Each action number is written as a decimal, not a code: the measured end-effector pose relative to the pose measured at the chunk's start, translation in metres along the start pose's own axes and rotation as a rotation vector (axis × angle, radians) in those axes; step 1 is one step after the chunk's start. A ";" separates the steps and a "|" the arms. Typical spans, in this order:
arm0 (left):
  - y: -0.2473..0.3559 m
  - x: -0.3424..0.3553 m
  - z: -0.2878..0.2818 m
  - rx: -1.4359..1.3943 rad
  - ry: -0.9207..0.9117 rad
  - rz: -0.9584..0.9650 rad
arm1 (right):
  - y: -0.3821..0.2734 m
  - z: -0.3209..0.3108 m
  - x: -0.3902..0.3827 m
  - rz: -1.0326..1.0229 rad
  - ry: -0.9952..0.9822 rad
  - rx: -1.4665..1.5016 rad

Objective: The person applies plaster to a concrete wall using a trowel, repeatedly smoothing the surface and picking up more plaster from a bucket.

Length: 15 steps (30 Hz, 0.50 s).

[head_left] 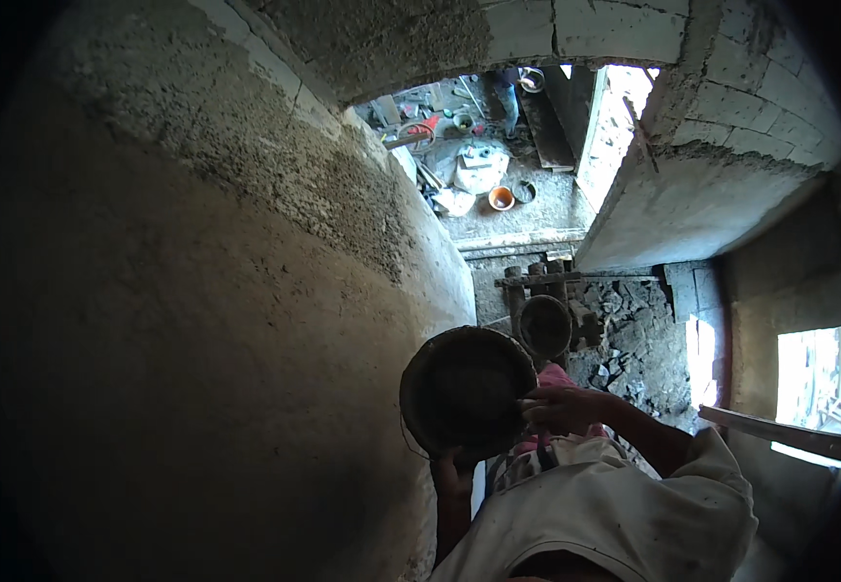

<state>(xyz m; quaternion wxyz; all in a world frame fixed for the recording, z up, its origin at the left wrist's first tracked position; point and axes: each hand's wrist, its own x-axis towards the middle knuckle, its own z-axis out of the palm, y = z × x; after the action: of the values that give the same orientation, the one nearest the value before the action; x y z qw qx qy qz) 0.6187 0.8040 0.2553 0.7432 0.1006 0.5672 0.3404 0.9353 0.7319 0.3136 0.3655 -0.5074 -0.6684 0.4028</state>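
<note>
A dark round bucket (417, 383) with a rough, caked rim is held up in front of my body, close to the wall on the left. Its thin wire handle hangs down on the left side. The inside is too dark to tell what lies in it. My left hand (452, 472) is closed on the bucket's near rim from below. Over the right rim reaches my right hand (558, 409), its fingers closed together at the bucket's inner side. Whether those fingers hold a tool or just the rim is too dark to make out.
A second bucket (544, 326) stands below, beside wooden planks (537, 279). Rubble (634, 325) covers the ground to its right. A rough plastered wall (246, 330) rises at left. Through the opening show an orange bucket (501, 199), a pale sack (481, 173) and a person's leg (509, 107).
</note>
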 end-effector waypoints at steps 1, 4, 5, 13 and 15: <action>0.007 -0.007 0.011 -0.077 -0.078 0.001 | -0.006 -0.003 -0.001 0.009 0.056 0.081; 0.000 0.014 -0.002 -0.138 -0.049 -0.061 | -0.133 -0.068 0.023 0.729 0.195 0.938; -0.004 0.030 -0.014 -0.177 -0.146 -0.069 | -0.151 -0.082 0.027 0.650 0.311 1.038; 0.011 0.045 -0.015 -0.223 -0.157 0.051 | -0.118 -0.185 0.139 0.341 1.334 0.295; 0.018 0.021 0.013 -0.250 -0.199 0.080 | -0.051 -0.211 0.192 0.275 1.503 -0.036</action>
<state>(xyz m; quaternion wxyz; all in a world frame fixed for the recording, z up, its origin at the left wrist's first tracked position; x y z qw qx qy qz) 0.6265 0.8335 0.2533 0.7883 0.0628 0.4397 0.4259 1.0628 0.9459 0.4613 0.6602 -0.7296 -0.1774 -0.0198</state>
